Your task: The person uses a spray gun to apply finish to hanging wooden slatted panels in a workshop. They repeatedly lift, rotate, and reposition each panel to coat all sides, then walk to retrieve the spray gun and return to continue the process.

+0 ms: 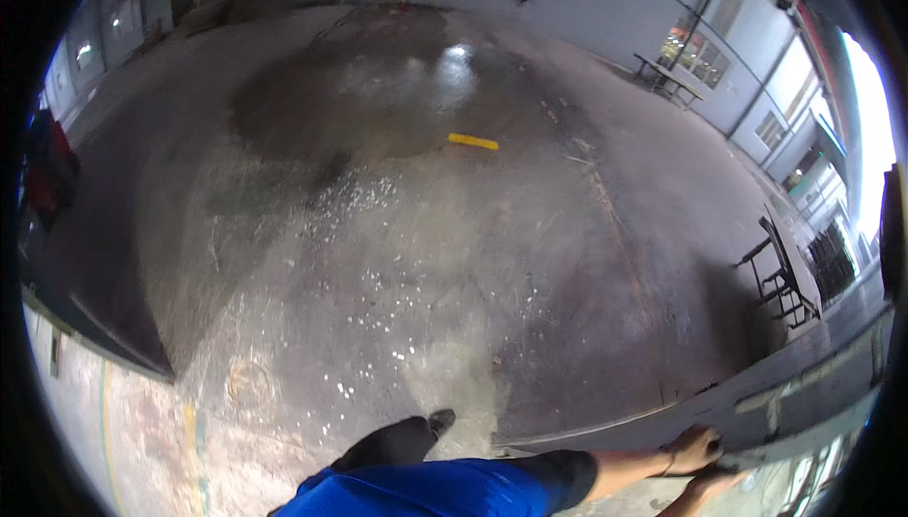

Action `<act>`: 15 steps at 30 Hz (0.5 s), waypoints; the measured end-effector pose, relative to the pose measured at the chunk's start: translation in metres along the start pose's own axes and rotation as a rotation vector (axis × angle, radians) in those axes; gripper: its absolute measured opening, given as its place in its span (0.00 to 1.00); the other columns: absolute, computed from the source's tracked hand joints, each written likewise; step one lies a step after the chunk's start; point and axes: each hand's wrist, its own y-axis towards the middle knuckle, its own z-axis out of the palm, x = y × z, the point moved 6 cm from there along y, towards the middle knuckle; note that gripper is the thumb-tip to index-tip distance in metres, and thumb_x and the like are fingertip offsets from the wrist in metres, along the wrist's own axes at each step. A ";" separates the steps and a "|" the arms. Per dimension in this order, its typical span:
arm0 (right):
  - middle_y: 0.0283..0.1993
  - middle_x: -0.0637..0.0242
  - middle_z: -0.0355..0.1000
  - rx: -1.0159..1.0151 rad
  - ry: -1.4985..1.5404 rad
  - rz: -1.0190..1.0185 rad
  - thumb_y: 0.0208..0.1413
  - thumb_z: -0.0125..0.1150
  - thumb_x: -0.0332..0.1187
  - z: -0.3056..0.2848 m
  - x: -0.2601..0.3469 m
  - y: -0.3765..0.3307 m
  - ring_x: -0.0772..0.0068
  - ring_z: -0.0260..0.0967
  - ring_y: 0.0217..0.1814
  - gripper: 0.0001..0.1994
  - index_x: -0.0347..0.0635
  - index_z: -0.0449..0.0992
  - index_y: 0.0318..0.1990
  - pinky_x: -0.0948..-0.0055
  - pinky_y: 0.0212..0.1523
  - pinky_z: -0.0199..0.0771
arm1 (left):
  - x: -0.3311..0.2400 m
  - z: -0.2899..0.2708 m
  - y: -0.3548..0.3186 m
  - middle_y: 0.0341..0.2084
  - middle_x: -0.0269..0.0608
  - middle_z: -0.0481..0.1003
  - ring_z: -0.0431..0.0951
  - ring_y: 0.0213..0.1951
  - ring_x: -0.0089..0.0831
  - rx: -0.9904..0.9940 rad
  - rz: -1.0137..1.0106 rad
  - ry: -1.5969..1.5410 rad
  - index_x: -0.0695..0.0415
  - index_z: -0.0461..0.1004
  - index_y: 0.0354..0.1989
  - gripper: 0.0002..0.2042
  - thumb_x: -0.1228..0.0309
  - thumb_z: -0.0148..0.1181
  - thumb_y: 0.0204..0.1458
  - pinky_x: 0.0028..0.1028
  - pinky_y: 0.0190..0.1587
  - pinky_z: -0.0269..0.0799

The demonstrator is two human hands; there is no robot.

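Observation:
At the lower right, both my hands are on a large grey metal door [657,425], which runs from the lower middle to the right rim. My left hand [695,448] is the upper one, its fingers curled around a dark piece at the door's edge. Just below it, my right hand [716,486] grips the same edge. Part of its fingers and most of that forearm are hidden or out of the picture. My blue shirt fills the bottom, and a dark shoe [442,420] stands on the concrete floor.
White specks [359,197] and a yellow bar [473,141] lie on the concrete floor, with a wet dark patch [312,101] beyond. Tables [790,266] [670,80] stand at the right. A second dark panel [99,328] reaches in from the left.

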 end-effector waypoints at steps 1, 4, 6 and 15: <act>0.82 0.50 0.44 0.019 0.013 0.002 0.76 0.36 0.47 0.023 0.003 0.007 0.54 0.42 0.83 0.33 0.31 0.47 0.77 0.57 0.81 0.39 | 0.010 -0.003 -0.002 0.46 0.62 0.78 0.78 0.50 0.58 0.048 -0.055 0.029 0.68 0.75 0.53 0.22 0.63 0.61 0.56 0.46 0.55 0.73; 0.82 0.50 0.45 0.093 0.060 -0.033 0.76 0.36 0.47 0.121 0.058 0.026 0.53 0.42 0.83 0.33 0.31 0.47 0.77 0.57 0.81 0.39 | 0.014 -0.050 -0.001 0.39 0.63 0.77 0.78 0.42 0.57 -0.162 0.130 0.146 0.65 0.76 0.44 0.15 0.64 0.60 0.58 0.47 0.47 0.73; 0.82 0.50 0.45 0.200 0.132 -0.062 0.76 0.36 0.47 0.204 0.103 0.029 0.53 0.42 0.83 0.33 0.31 0.47 0.77 0.57 0.81 0.39 | 0.029 -0.098 0.029 0.39 0.63 0.78 0.78 0.42 0.56 -0.180 0.094 0.176 0.65 0.76 0.44 0.15 0.64 0.60 0.58 0.47 0.47 0.73; 0.82 0.50 0.45 0.496 0.348 -0.129 0.76 0.36 0.47 0.384 0.275 -0.087 0.53 0.43 0.83 0.33 0.32 0.47 0.77 0.57 0.81 0.39 | 0.008 -0.288 0.013 0.39 0.61 0.78 0.79 0.42 0.54 -0.345 0.015 0.276 0.64 0.77 0.43 0.14 0.65 0.60 0.57 0.46 0.47 0.74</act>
